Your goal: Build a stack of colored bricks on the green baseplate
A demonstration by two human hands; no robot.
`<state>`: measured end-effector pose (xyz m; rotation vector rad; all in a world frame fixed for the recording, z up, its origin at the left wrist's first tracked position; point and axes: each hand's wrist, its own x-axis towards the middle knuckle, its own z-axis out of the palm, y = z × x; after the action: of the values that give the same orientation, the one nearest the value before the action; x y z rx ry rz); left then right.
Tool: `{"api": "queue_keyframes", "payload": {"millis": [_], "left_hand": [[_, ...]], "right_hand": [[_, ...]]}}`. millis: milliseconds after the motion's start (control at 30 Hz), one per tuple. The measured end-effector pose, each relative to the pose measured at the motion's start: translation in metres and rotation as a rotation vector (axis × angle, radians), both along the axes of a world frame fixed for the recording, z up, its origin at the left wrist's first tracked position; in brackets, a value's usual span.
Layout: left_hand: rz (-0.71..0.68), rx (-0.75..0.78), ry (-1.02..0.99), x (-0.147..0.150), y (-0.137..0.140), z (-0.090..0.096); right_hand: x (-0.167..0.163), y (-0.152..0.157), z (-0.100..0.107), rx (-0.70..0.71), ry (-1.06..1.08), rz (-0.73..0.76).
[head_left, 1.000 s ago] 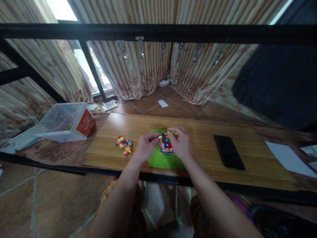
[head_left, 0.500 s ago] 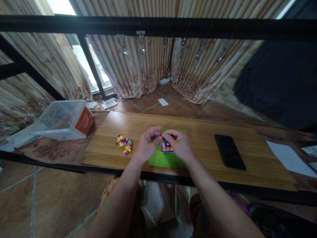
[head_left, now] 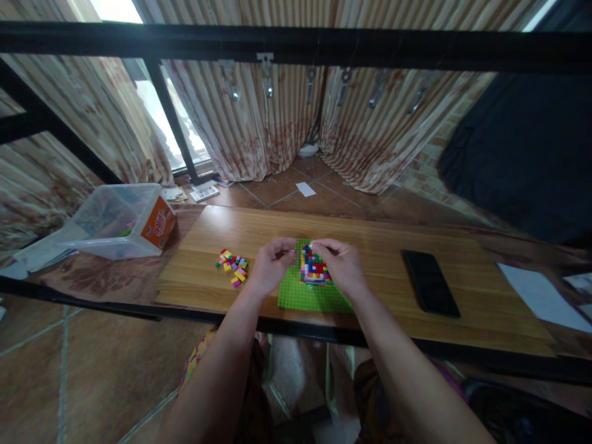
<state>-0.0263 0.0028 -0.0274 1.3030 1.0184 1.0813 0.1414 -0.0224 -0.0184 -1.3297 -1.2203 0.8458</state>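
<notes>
In the head view a stack of multicoloured toy bricks [head_left: 316,269] stands on a green studded baseplate [head_left: 296,297] on the wooden board. My left hand [head_left: 269,266] is at the stack's left, thumb and forefinger pinched on a small pinkish-red toy brick [head_left: 294,253]. Over the far right part of the stack, my right hand [head_left: 342,266] has its thumb and finger together. Something pale shows at those fingertips, too small to make out. The right hand hides part of the baseplate and the stack's right edge.
Loose toy bricks [head_left: 232,266] lie on the wooden board [head_left: 370,246] to the left. A black phone [head_left: 430,282] is at the right. Beyond the left end stands a clear plastic bin [head_left: 115,228] with an orange label. A dark metal bar [head_left: 296,46] crosses ahead.
My hands have moved apart from their meeting point above the stack, uncovering more of its top. The pinkish-red brick now shows at the left fingertips.
</notes>
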Motion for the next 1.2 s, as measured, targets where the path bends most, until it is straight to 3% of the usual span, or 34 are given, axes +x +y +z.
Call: {"api": "queue_keyframes", "payload": {"millis": [100, 233, 500, 867, 1200], "left_hand": [[0.024, -0.011, 0.194, -0.006, 0.005, -0.010], [-0.048, 0.080, 0.376, -0.008, 0.001, -0.011], [-0.151, 0.141, 0.500, -0.005, -0.007, -0.005], [-0.216, 0.161, 0.530, -0.003, -0.014, 0.004], [-0.185, 0.162, 0.563, 0.001, -0.017, 0.003]], "right_hand": [[0.004, 0.002, -0.003, 0.098, -0.237, -0.031], [0.002, 0.003, -0.005, 0.163, -0.468, -0.018], [-0.006, 0.002, -0.012, 0.174, -0.704, -0.010], [-0.011, 0.005, -0.016, 0.154, -0.735, -0.090], [-0.003, 0.007, -0.013, 0.085, -0.576, -0.138]]}}
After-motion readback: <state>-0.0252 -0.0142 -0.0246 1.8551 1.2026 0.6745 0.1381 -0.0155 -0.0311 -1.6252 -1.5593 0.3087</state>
